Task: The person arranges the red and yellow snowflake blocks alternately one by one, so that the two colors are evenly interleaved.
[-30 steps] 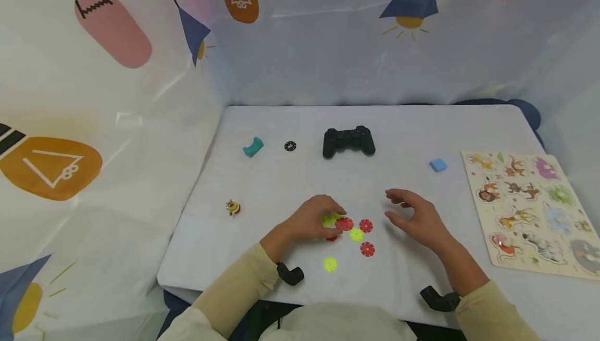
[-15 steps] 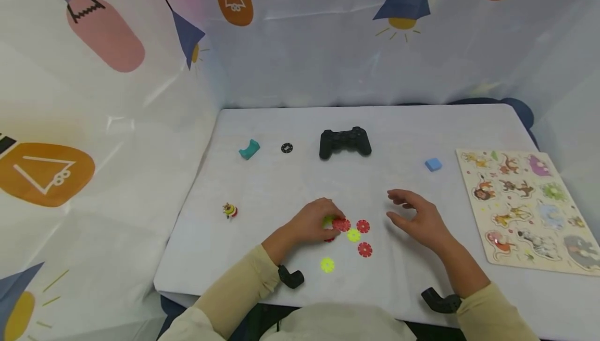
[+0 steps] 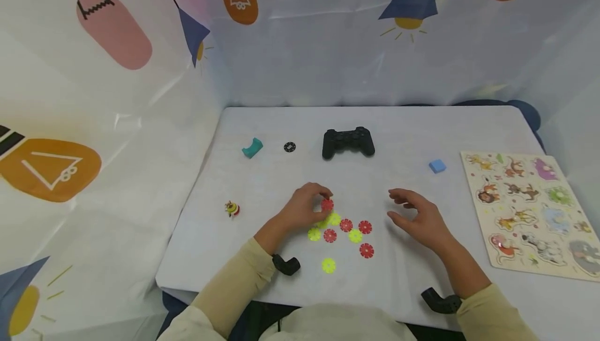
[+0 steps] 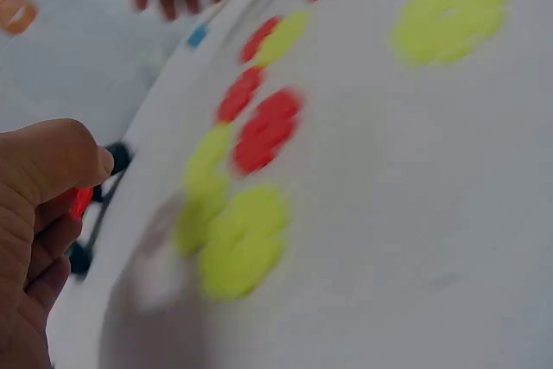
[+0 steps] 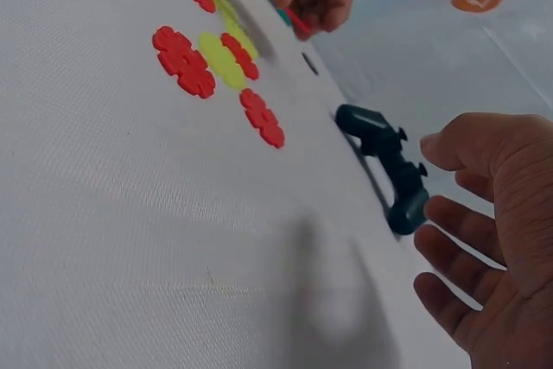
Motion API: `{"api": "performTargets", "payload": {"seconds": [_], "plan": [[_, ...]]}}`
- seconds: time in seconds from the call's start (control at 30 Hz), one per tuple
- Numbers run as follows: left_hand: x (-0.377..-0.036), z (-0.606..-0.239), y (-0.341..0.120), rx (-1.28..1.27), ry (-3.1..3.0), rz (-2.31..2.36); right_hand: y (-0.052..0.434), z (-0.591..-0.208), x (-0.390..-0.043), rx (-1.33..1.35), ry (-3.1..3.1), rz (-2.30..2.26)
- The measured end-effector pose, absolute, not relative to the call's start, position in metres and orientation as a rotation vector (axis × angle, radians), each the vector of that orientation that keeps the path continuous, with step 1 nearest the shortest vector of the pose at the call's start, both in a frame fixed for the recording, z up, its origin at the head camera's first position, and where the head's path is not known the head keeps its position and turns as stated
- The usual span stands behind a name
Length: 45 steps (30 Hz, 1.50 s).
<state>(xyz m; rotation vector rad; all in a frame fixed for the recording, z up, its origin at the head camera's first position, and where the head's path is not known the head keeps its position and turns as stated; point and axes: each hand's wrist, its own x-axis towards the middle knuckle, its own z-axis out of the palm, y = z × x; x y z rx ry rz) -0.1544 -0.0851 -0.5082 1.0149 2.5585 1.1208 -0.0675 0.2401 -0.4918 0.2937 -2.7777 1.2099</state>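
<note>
Head view: a red disc (image 3: pixel 327 205) was pinched by the left hand (image 3: pixel 304 210), lifted clear of the counter (image 3: pixel 262 185); the right hand (image 3: pixel 419 218) was held relaxed, empty, nearby.

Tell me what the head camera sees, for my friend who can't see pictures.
A person's left hand pinches a red disc in its fingers just above a cluster of red and yellow discs on a white table. The right hand hovers open beside them. Farther back sits a black game controller; an animal puzzle lies at right.
</note>
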Motion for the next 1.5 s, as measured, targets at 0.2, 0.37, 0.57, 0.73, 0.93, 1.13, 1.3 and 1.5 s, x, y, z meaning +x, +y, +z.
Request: {"api": "performTargets", "payload": {"seconds": [0.2,0.37,0.57,0.73,0.93,1.13,1.3,1.5], "plan": [[-0.172,-0.505,-0.133,0.686,2.732,1.227,0.237,-0.492,-0.07,0.305,-2.78,1.209],[-0.179,-0.511,-0.161,0.526,2.762,1.184,0.236,-0.496,-0.074,0.325,-2.779,1.241],[-0.18,-0.52,-0.174,0.514,2.74,1.186,0.232,-0.505,-0.081,0.313,-2.822,1.262],[-0.181,-0.52,-0.176,0.536,2.738,1.161,0.216,-0.507,-0.09,0.381,-2.82,1.299],[-0.179,-0.521,-0.179,0.522,2.711,1.152,0.183,-0.501,-0.1,0.534,-2.861,1.336],[-0.177,-0.52,-0.181,0.524,2.687,1.175,0.156,-0.5,-0.103,0.794,-2.943,1.314],[-0.178,-0.517,-0.18,0.535,2.674,1.158,0.146,-0.507,-0.103,0.89,-3.015,1.151],[-0.179,-0.507,-0.18,0.588,2.709,1.103,0.136,-0.506,-0.104,0.906,-3.034,1.057]]}}
